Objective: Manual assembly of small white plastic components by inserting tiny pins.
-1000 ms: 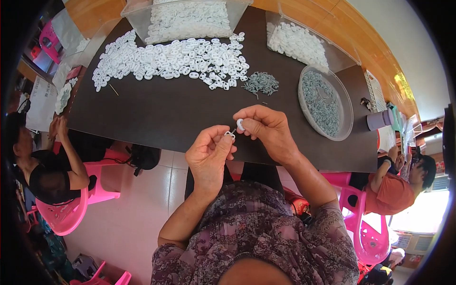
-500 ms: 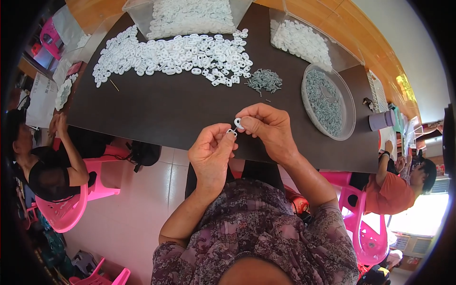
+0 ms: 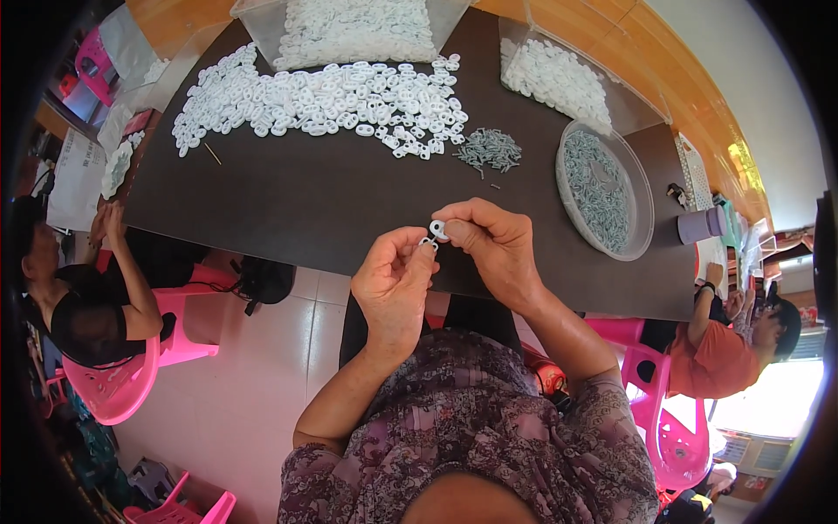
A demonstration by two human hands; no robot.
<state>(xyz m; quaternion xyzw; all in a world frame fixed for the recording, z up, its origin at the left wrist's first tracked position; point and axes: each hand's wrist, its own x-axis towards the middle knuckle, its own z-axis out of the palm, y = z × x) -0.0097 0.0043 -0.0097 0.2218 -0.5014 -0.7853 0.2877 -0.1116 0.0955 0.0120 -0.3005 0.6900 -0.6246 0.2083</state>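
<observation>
Over the table's near edge my two hands almost meet. My left hand (image 3: 394, 284) pinches a small white oval plastic piece (image 3: 427, 243) with holes, partly covered by the thumb. In my right hand (image 3: 496, 249) a second white oval piece (image 3: 438, 229) is held between thumb and forefinger, close against the first. Something thin and dark shows between the two pieces, too small to make out. Beyond the hands lies a wide spread of white oval pieces (image 3: 327, 100), and beside it a small heap of grey screws (image 3: 489, 149).
A round clear tub (image 3: 647, 205) of grey screws stands at the right. Clear bins (image 3: 449, 39) of white pieces line the back. A thin stick (image 3: 213, 155) lies at the left, a lilac cup (image 3: 698, 225) at the right edge. People sit on pink chairs at both sides.
Both hands keep their grip, with my left hand shifted very slightly right. The whole view has moved a little; the pieces on the table look the same.
</observation>
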